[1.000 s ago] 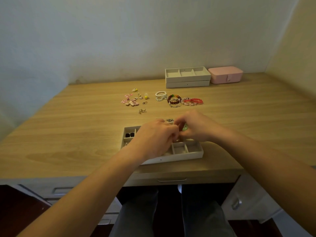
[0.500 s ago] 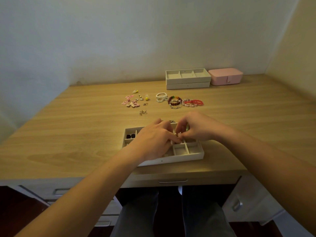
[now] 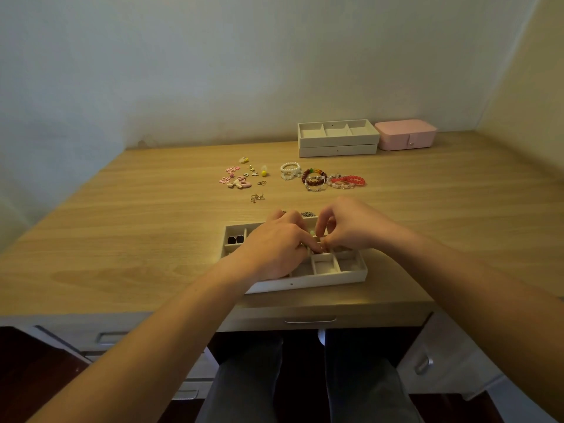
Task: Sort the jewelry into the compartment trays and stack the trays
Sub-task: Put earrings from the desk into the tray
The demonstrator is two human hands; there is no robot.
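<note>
Since the jewelry (image 3: 354,179) beyond the tray (image 3: 305,282) looks light, small and slippery, we favour fingertip pinches. Above the tray our left hand (image 3: 274,247) and right hand (image 3: 354,230) curl together, but we cannot tell what either grip holds.

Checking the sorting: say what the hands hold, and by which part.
The left hand and right hand pinch a small piece between fingertips over the tray; its kind and held part cannot be told.

Light wood-grain desk (image 3: 122,239). Bears a white compartment tray (image 3: 335,274) at the middle of the front edge. Farther back, beaded bracelets (image 3: 320,178), with small earrings and charms (image 3: 241,178) scattered to their left. Along the back edge, stacked white trays (image 3: 337,149), pink case (image 3: 406,138) just beside.
</note>
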